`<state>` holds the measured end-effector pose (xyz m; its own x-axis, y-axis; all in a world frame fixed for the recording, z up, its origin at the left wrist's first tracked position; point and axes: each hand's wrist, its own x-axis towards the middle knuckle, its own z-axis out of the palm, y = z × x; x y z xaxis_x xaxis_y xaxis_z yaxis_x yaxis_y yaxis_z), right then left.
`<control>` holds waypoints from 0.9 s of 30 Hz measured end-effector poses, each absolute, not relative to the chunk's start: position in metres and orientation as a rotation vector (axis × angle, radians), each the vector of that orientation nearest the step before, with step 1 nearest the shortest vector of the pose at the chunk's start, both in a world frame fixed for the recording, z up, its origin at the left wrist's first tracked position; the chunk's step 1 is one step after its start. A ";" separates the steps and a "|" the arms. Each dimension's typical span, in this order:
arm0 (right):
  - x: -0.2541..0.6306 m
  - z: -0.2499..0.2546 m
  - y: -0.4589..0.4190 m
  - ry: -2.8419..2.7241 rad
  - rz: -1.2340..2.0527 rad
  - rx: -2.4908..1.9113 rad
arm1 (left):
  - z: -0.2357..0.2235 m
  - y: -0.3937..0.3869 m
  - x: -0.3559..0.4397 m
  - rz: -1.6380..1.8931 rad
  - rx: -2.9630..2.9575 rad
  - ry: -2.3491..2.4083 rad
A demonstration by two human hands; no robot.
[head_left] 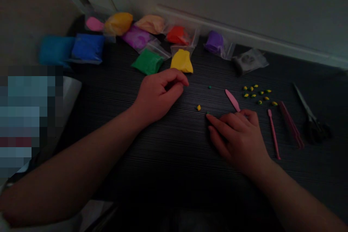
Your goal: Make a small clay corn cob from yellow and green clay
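Observation:
On the dark tabletop, my right hand (236, 134) has its index finger stretched out, its tip at a tiny green clay piece (207, 113). The finger partly covers that piece. A small yellow clay piece (199, 107) lies just left of it, and another green clay bit (209, 87) is farther back. My left hand (161, 94) rests on its side with curled fingers, thumb and index tips close together; nothing shows between them. Beyond my right knuckles lies a pink plastic knife (231, 98), its near end hidden by the hand.
Several yellow-and-green clay pieces (253, 95) are grouped at the right. Near them lie a pink modelling tool (273, 134), pink tweezers (291, 125) and black-handled scissors (312, 117). Bagged clay, including green (148, 61), yellow (181, 61) and blue (88, 48), lines the back.

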<state>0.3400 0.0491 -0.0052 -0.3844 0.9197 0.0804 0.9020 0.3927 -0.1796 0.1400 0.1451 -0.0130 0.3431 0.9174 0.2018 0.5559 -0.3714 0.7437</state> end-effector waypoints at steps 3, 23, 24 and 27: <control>0.341 -0.005 0.050 -2.454 0.142 -1.666 | -0.013 0.145 0.141 0.838 2.034 1.295; 0.339 -0.006 0.051 -2.467 0.157 -1.648 | -0.014 0.145 0.140 0.846 2.027 1.288; 0.340 -0.006 0.051 -2.464 0.147 -1.659 | -0.014 0.145 0.140 0.842 2.024 1.289; 0.341 -0.007 0.054 -2.455 0.119 -1.692 | -0.013 0.145 0.141 0.837 2.021 1.286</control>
<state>0.3414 0.0541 -0.0073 -0.3485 0.9336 0.0839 0.9210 0.3577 -0.1543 0.1406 0.1446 -0.0134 0.3335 0.9231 0.1913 0.5483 -0.3551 0.7571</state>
